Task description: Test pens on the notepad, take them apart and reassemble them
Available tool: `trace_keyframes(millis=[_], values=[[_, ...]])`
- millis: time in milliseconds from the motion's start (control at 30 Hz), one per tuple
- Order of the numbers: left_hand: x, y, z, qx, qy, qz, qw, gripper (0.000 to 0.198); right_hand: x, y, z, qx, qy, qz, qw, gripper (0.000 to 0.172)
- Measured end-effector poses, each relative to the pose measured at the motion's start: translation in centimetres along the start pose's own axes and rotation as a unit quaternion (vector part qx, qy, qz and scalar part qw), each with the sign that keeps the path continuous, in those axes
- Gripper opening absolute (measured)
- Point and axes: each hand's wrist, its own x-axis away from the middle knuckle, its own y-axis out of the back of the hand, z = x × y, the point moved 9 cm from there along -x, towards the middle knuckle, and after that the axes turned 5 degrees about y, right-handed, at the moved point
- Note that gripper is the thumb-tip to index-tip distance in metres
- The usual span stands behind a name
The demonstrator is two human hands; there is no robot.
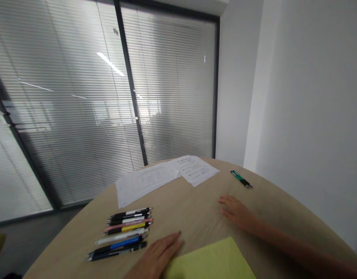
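Note:
My left hand (159, 255) lies on the table at the lower middle, fingers stretched forward, holding nothing. It is beside the left edge of a yellow sheet of paper (210, 263); whether it touches the sheet, I cannot tell. To its left several pens lie side by side in a row, among them a yellow and black pen (127, 228), a white pen (120, 236) and a blue pen (123, 244). My right hand (235, 211) rests on the table with its fingers extended to the left and nothing in them. Beyond it lie green and black pens (241, 179), close together.
Printed white sheets overlap at the far side of the round wooden table (184, 209): one on the left (149, 180), one on the right (197, 170). Behind the table stand a glass partition with blinds (172, 89) and a white wall (309, 97).

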Motion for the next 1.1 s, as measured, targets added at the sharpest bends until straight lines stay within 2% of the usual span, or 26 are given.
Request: trace_keyframes(millis=[67,167,267,400,467,567,700,1100], values=[[0.2,-0.5,1.5,0.002,0.03,-0.001,1.0,0.059,0.5,-0.3,0.6,-0.004,0.008,0.01,1.0,0.033],[0.5,-0.9,4.8,-0.015,0.111,0.015,0.994,0.056,0.7,-0.5,0.9,0.007,0.015,0.026,1.0,0.034],[0.7,0.4,8.3,-0.019,0.195,0.011,0.981,0.045,0.7,-0.5,0.9,0.011,0.018,0.023,0.999,0.033],[0.9,2.7,12.6,0.03,0.263,0.015,0.964,0.036,0.7,-0.5,1.0,0.013,0.021,0.017,1.0,0.032],[1.1,3.5,14.2,0.048,0.273,0.01,0.961,0.034,0.7,-0.4,1.2,0.014,0.024,0.015,0.999,0.032],[1.9,3.7,16.3,0.043,0.296,0.022,0.954,0.031,0.7,-0.2,1.4,0.019,0.02,0.021,0.999,0.032],[2.9,2.9,17.0,0.005,0.296,0.055,0.954,0.023,0.6,0.1,1.6,0.023,0.021,0.022,0.999,0.032],[2.3,2.0,15.4,-0.04,0.234,0.103,0.966,0.019,0.6,-0.2,1.4,0.022,0.027,0.028,0.999,0.033]])
